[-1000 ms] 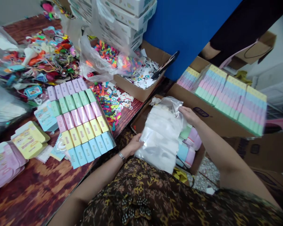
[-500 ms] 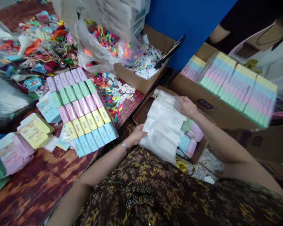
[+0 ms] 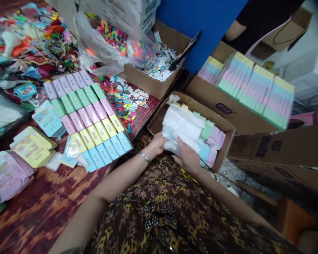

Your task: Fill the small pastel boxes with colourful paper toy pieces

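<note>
A white, partly see-through plastic bag (image 3: pixel 180 121) lies over the contents of an open cardboard box (image 3: pixel 229 135) in front of me. My left hand (image 3: pixel 157 144) is closed on the bag's left near corner. At its near edge, my right hand (image 3: pixel 187 157) grips the plastic, fingers on top and thumb lower down. What is inside the bag is not clear. Beside and beneath it, folded pastel cartons (image 3: pixel 208 129) show in green, purple and blue.
On the table to the left stands a tray of small pastel boxes (image 3: pixel 88 118). Flat cartons (image 3: pixel 31 148) and piled balloons (image 3: pixel 42 46) lie around it. A cardboard box of paper cutouts (image 3: pixel 161 63) is behind. Stacked pastel boxes (image 3: pixel 257 88) fill a carton at right, near a person's arm (image 3: pixel 235 31).
My right hand has moved from the bag's far right edge down to its near edge. The bag has shifted and now uncovers more cartons. My left hand keeps its hold.
</note>
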